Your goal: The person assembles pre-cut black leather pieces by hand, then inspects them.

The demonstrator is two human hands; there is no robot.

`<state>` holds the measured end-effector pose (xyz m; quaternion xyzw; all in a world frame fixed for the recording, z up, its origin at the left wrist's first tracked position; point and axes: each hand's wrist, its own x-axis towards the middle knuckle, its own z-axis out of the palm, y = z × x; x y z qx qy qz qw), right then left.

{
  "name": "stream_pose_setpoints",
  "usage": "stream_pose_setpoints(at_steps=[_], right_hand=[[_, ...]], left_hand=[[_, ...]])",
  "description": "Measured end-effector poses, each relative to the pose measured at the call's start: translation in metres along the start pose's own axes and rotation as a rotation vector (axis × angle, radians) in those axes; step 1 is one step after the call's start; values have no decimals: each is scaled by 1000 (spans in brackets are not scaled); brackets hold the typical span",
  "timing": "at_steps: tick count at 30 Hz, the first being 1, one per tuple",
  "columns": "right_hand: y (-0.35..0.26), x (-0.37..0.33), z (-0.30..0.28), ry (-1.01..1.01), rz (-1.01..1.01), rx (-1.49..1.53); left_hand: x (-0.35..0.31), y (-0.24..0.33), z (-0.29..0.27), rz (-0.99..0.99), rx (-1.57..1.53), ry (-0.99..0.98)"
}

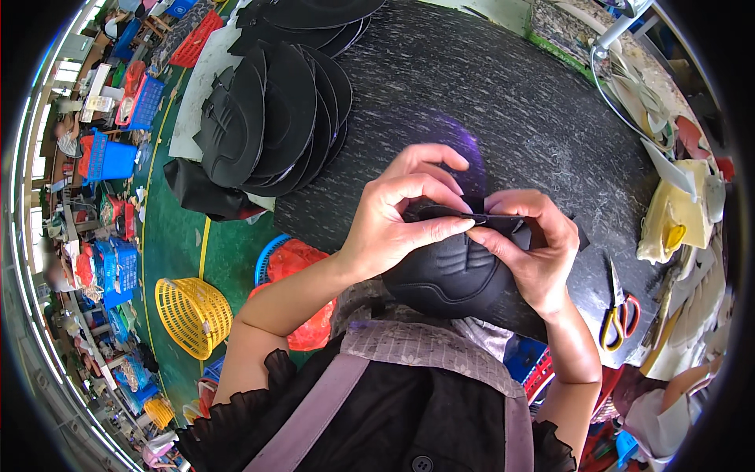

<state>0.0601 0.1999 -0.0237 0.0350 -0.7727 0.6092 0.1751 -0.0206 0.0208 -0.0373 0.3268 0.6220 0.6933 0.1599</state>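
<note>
A black moulded panel [450,277], rounded and ridged like a shoe upper, is tilted up at the near edge of the dark table. My left hand [384,214] pinches its upper edge between thumb and forefinger, with the other fingers raised and curled. Close beside it, my right hand [536,245] grips the same edge between thumb and fingers. The fingertips nearly meet where the edge is folded or overlapped; they partly hide it. Similar black panels [287,126] lie overlapping in a pile at the table's far left.
Scissors [620,315] with red-and-yellow handles lie right of my right hand. Beyond them are a yellow cloth [675,212] and pale scraps. A lamp stand [621,31] rises at the far right. A yellow basket [193,317] stands on the green floor at left; people work farther off.
</note>
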Motion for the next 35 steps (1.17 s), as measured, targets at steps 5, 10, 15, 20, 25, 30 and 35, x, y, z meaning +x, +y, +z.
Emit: stream_pose_setpoints(at_steps=[5, 10, 15, 20, 25, 30, 35], right_hand=[[-2, -6, -1, -100, 137, 91], [-8, 1, -9, -316, 610, 524], [-7, -4, -8, -286, 613, 639], [0, -9, -1, -122, 384, 385], [-12, 5, -1, -229, 412, 308], [-24, 6, 16, -257, 311, 131], [-46, 66, 58, -350, -284, -182]], left_hand=[[1, -2, -2, 198, 200, -13], [4, 3, 2, 227, 176, -57], [5, 6, -3, 237, 243, -133], [-2, 6, 0, 200, 413, -39], [-1, 24, -6, -495, -274, -46], [-16, 20, -8, 233, 342, 55], [-14, 70, -87, 151, 360, 366]])
